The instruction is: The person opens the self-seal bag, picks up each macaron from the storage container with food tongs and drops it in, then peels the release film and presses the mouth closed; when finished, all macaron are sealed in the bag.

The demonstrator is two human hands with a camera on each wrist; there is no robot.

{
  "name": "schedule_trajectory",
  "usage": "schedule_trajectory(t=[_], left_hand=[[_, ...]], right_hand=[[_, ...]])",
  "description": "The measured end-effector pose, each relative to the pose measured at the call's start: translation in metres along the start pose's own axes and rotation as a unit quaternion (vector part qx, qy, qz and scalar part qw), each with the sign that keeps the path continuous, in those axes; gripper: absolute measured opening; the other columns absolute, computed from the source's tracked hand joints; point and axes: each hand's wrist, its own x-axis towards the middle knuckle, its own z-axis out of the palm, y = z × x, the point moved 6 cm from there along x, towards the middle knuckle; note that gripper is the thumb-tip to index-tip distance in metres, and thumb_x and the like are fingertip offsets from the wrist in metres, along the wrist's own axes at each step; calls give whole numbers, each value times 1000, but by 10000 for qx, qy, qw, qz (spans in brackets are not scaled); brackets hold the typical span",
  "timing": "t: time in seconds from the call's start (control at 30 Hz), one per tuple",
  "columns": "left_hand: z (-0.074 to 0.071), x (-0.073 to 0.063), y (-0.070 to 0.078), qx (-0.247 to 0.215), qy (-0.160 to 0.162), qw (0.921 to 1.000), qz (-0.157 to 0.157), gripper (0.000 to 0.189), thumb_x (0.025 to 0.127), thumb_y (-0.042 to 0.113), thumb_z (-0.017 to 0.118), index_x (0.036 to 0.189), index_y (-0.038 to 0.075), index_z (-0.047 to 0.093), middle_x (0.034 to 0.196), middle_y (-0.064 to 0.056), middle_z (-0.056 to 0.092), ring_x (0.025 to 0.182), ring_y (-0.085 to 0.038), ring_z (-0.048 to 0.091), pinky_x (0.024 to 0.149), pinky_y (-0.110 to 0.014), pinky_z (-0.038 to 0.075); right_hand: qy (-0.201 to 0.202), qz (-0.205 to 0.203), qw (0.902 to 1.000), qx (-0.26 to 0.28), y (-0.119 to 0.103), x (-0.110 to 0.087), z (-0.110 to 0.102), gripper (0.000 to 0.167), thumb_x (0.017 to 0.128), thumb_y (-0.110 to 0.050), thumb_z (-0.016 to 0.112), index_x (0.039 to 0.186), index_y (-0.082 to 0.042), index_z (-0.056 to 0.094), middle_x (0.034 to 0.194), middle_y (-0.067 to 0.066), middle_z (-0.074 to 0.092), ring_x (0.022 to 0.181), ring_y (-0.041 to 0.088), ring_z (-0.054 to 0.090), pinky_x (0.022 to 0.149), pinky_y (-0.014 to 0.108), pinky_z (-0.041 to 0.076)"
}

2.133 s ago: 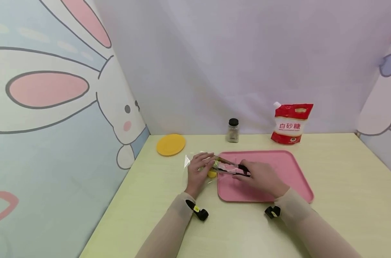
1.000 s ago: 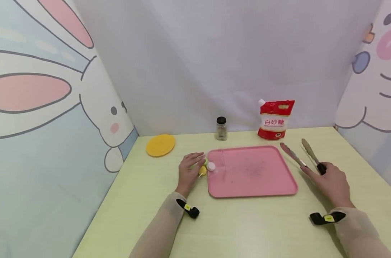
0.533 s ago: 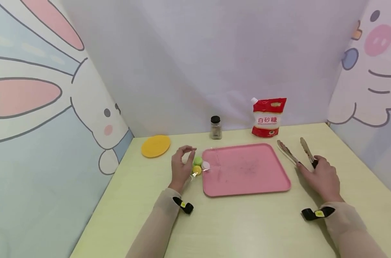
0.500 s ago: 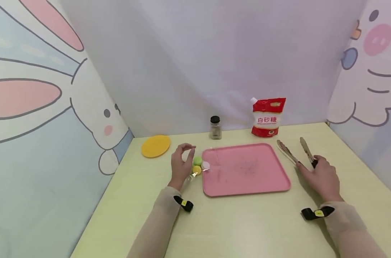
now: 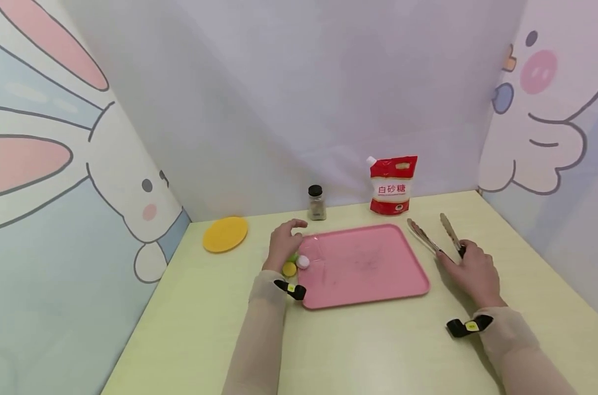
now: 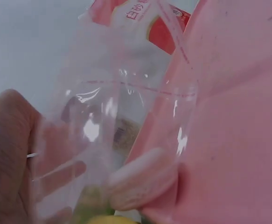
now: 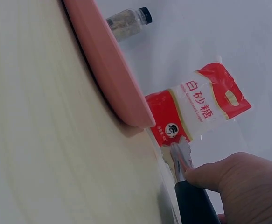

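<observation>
My left hand is at the clear plastic bag, with thumb and fingers curved and a gap between their tips. A white macaron, a yellow one and a partly hidden green one are in the bag, which overlaps the left edge of the pink tray. In the left wrist view, fingers show through the plastic. To the right of the tray, my right hand holds the metal tongs by their black handles. The tongs' arms are spread and point toward the back.
A red and white sugar pouch stands at the back, right of a black-capped glass jar. On the back left lies a yellow plate. The table meets walls at its back and sides.
Earlier, the right hand held the tongs at the bag; it then carried them to the tray's right, where they stay. The left hand has lately moved nearer the tray's left edge. The head view has turned right.
</observation>
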Motion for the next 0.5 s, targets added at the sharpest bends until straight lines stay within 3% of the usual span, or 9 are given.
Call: schedule_trajectory(t=[0.03,0.1,0.17,0.3,0.5], left_hand=[[1,-1,0,137,-120,9998,53,33,90,12,57,116,25,72,119,5,70,69,-20,57,70,-39,48],[2,-1,-1,363,-337,9986,157,26,93,21,60,115,26,73,118,8,71,95,-21,65,91,-46,47],[2,-1,-2,493,-494,9973,224,20,96,28,62,112,26,74,116,9,72,119,-23,60,106,-52,39],[2,-3,-3,487,-679,9963,198,17,97,35,66,106,25,74,112,8,72,118,-25,61,106,-51,42],[5,-6,-4,357,-854,9951,354,17,96,42,68,105,28,73,107,11,72,105,-18,63,96,-45,48]], right_hand=[[3,4,10000,-8,-1,0,0,86,93,-56,63,136,16,43,116,43,55,98,63,52,69,66,45],[30,4,10000,-20,-1,1,0,85,93,-56,62,136,16,43,116,43,54,99,63,51,70,67,45],[27,0,10000,-37,-2,1,-1,86,94,-56,62,137,16,43,117,43,54,99,63,51,70,67,45],[-17,-33,10000,-57,-3,1,-1,87,94,-56,61,137,16,42,117,43,54,99,63,51,70,67,45],[-37,-65,9999,-77,-4,-2,1,85,94,-55,62,135,17,43,116,44,54,99,64,50,72,67,45]])
